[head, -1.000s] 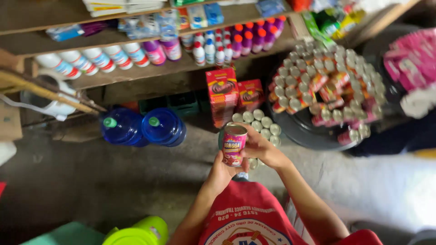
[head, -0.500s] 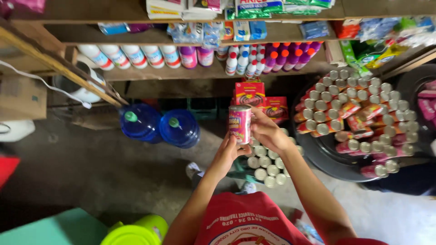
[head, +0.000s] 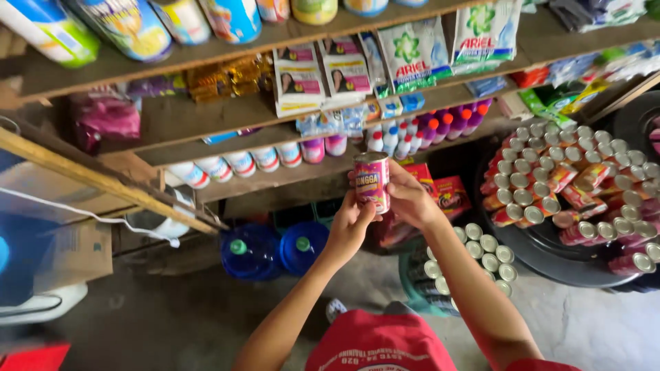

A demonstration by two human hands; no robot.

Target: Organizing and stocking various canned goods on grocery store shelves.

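Pink can upright between 2 raised hands

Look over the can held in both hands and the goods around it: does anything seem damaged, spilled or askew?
Nothing stands out. The can is upright and looks undented between the left hand and right hand. The stacked cans lie in rows, and the blue water jugs stand capped.

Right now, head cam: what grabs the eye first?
Dead centre, a small pink-labelled can held upright between the left hand and right hand, raised in front of the shelves. To the right, a big round stack of similar cans lying on their sides on a dark tray. Lower left of the hands, two blue water jugs sit on the floor under the wooden shelving.
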